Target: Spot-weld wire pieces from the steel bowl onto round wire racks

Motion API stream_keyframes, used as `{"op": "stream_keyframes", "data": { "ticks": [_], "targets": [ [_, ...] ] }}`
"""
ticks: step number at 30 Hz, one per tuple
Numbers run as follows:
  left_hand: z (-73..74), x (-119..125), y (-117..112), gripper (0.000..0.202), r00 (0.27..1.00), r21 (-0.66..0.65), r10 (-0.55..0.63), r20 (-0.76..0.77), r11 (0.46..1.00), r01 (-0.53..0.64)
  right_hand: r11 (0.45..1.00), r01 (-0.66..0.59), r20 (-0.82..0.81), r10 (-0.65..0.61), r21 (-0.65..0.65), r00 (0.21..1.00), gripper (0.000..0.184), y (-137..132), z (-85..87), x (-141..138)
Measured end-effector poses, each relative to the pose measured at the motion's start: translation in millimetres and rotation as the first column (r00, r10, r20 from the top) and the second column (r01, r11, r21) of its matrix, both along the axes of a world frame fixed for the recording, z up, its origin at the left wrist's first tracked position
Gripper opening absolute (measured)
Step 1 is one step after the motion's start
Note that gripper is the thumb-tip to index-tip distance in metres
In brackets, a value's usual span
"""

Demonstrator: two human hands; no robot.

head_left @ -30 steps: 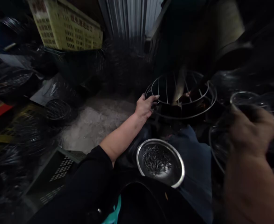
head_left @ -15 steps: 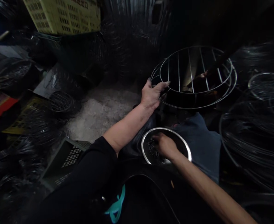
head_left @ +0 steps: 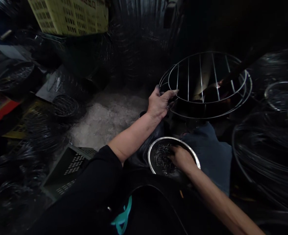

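My left hand [head_left: 161,101] is closed on the near left edge of a round wire rack [head_left: 209,103], thumb over the upper ring. The rack has two wire rings and several parallel bars. Below it, my right hand [head_left: 182,158] reaches into a round metal bowl [head_left: 150,158], fingers bent down among short dark metal pieces [head_left: 163,156]. Its fingertips are partly hidden in shadow, so what they pinch, if anything, is unclear. Behind the rack a dark rod [head_left: 239,69] slants down to a copper-coloured tip close to the bars.
A yellow crate [head_left: 72,18] stands at the back left, and a dark green crate [head_left: 71,166] lies lower left. Coils of wire [head_left: 268,153] fill the right side. Another round wire piece [head_left: 282,94] lies at far right. Blue cloth [head_left: 212,153] lies beside the bowl.
My right hand has shifted right inside the bowl, uncovering more of the metal pieces. My left hand keeps its hold on the rack, which appears slightly lower and further right in view.
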State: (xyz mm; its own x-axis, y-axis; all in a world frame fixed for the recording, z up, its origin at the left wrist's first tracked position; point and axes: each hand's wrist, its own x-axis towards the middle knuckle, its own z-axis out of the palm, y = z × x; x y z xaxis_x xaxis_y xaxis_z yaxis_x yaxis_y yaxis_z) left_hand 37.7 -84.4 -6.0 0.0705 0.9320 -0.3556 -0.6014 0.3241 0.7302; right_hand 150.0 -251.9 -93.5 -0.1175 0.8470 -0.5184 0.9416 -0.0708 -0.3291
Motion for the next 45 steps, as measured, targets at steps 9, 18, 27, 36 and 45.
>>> {"op": "stream_keyframes", "data": {
  "ticks": [9, 18, 27, 36, 45],
  "targets": [
    [1.2, -2.7, -5.2, 0.059, 0.999, 0.037, 0.008, -0.041, 0.999, -0.006, 1.000, 0.004, -0.097, -0.006, -0.020, 0.995, 0.021, -4.4, -4.7, -2.5],
    [-1.1, -9.9, -5.0, 0.058, 1.000, 0.015, -0.008, -0.012, 1.000, 0.008, 0.610, 0.789, -0.642, -0.577, 0.071, 0.504, 0.046, -9.3, 35.1, 88.8],
    [-0.1, -11.1, -2.3, 0.059, 0.999, 0.041, -0.021, -0.046, 0.999, 0.023, 0.558, 0.828, -0.658, -0.646, -0.061, 0.387, 0.055, 2.8, 44.1, 114.2],
    [11.4, -12.7, 4.8, 0.058, 0.995, 0.068, 0.026, -0.092, 0.997, -0.020, 0.601, 0.689, -0.637, -0.355, 0.405, 0.684, 0.022, 83.9, 120.6, 97.5],
    [15.6, -22.8, 19.2, 0.056, 0.994, 0.139, -0.001, -0.112, 0.990, 0.017, 0.467, 0.875, -0.868, -0.373, 0.129, 0.327, 0.034, 99.5, 100.9, 63.0]
  ]
}}
